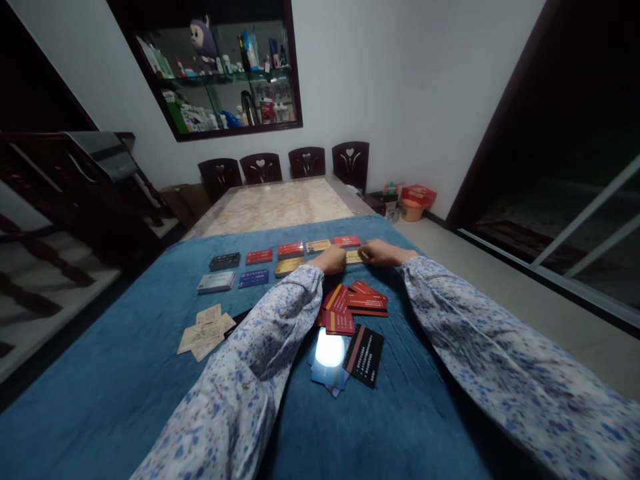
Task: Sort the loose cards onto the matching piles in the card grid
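Both my hands reach far forward over a blue cloth (125, 373). My left hand (331, 259) and my right hand (383, 253) pinch the two ends of a yellow card (354, 257), which lies flat in a second row. Beyond it runs a row of cards: a dark card (225, 261), two red cards (259, 256) (291, 250), a yellow one (318, 245), a red one (347, 240). The nearer row holds a grey card (216, 283), a blue card (253, 278) and a tan card (289, 266).
Loose red cards (355, 303) lie between my forearms, with a black card (366, 353) and a glaring blue pile (330, 360) nearer me. Tan paper slips (205, 331) sit at the left. A marble table (275, 203) with several chairs stands beyond, and a wall cabinet above.
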The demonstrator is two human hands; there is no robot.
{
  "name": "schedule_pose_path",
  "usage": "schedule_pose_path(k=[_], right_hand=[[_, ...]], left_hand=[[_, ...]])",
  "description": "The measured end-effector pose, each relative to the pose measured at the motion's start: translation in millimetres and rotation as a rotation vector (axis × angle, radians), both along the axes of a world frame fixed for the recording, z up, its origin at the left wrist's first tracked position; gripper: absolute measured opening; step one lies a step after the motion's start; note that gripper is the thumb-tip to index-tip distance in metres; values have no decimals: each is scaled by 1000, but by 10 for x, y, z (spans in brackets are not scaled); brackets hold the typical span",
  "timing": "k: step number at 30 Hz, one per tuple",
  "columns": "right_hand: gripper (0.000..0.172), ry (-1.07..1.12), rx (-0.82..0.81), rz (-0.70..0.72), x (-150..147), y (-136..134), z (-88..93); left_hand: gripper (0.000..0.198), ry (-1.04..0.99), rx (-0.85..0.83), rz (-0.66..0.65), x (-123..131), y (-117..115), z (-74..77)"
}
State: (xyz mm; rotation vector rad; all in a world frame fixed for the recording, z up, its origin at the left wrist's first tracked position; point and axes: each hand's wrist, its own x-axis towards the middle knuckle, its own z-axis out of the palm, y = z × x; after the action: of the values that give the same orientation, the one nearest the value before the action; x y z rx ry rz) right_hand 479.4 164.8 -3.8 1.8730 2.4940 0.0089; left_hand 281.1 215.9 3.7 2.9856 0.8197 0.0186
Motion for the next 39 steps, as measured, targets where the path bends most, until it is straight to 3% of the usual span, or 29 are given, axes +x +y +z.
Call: schedule_pose_path(k=[12, 24, 33, 39], right_hand=[[37, 72, 130, -7, 75, -274, 54], [26, 193, 163, 93, -213, -881, 20], [18, 252, 179, 173, -348, -1126, -81], [22, 294, 153, 154, -382, -1262, -149]], left_hand=[[23, -97, 69, -68, -211, -199, 56], [20, -122, 55, -125, -543, -739, -11], [18, -146, -65, -185, -723, -1098, -43], [19, -182, -86, -204, -746, -1174, -87]])
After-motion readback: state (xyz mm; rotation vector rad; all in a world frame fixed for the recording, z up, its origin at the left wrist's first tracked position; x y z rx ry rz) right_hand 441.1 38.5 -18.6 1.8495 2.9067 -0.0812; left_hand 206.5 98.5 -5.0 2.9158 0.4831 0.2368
